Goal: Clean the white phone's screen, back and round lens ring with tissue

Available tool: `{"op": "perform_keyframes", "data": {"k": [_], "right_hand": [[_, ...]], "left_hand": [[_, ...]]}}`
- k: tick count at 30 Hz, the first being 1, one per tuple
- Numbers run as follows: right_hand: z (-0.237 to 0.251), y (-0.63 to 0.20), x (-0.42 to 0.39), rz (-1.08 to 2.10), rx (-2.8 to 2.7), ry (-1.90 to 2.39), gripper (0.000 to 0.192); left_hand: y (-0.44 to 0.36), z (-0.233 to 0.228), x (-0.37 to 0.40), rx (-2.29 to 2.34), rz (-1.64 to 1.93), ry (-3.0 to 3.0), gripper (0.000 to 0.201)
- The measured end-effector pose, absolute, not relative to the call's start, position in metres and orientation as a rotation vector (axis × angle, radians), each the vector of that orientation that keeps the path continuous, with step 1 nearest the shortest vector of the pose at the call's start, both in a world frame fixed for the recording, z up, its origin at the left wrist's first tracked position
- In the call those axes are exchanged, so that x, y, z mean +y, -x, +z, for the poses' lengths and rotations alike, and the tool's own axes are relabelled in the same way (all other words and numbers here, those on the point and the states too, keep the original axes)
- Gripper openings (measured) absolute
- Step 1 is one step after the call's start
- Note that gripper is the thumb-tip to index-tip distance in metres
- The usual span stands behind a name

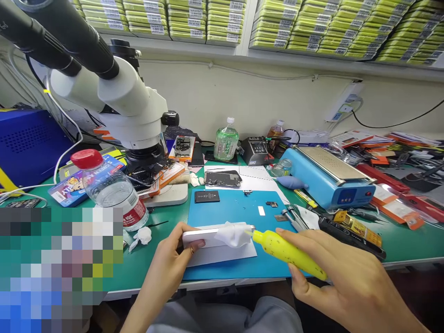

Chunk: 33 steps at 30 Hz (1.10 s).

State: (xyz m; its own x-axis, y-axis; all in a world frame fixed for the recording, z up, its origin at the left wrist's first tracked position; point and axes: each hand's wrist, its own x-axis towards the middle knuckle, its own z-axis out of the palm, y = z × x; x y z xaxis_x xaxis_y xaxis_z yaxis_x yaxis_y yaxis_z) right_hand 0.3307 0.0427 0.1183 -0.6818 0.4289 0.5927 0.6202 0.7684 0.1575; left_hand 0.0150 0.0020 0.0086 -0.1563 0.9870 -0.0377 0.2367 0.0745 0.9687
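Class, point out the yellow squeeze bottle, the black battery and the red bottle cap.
Yellow squeeze bottle [279, 249], head view: its body.
Black battery [207, 197], head view: its face.
Red bottle cap [87, 159], head view: its middle.

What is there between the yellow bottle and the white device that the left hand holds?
The head view shows a crumpled white tissue or cloth between the yellow bottle and the white device.

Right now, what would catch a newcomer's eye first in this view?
Likely the bright yellow bottle in the right hand, aimed at the white tissue on the slim pale device in the left hand. Next comes the white microscope at upper left, then the yellow-green packs stacked along the top.
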Motion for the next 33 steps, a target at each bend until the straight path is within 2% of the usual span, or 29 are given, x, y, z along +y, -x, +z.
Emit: {"op": "perform_keyframes", "data": {"k": [5, 14, 26, 29, 33], "right_hand": [[0.118, -0.314, 0.040, -0.456, -2.415, 0.727, 0.037], [0.118, -0.329, 0.045, -0.498, -2.429, 0.774, 0.035], [0.118, -0.327, 0.041, -0.387, -2.389, 0.819, 0.039], [0.114, -0.351, 0.040, -0.217, -2.355, 0.952, 0.037], [0.090, -0.391, 0.046, 0.364, -2.067, 1.183, 0.038]], "left_hand": [[-0.015, 0.008, 0.003, 1.524, 1.150, -1.279, 0.026], [-0.014, 0.007, 0.003, 1.525, 1.125, -1.285, 0.026], [-0.014, -0.002, 0.002, 1.568, 1.086, -1.287, 0.037], [-0.012, -0.006, 0.003, 1.561, 1.086, -1.291, 0.042], [-0.013, -0.009, 0.003, 1.544, 1.058, -1.270, 0.047]]}}
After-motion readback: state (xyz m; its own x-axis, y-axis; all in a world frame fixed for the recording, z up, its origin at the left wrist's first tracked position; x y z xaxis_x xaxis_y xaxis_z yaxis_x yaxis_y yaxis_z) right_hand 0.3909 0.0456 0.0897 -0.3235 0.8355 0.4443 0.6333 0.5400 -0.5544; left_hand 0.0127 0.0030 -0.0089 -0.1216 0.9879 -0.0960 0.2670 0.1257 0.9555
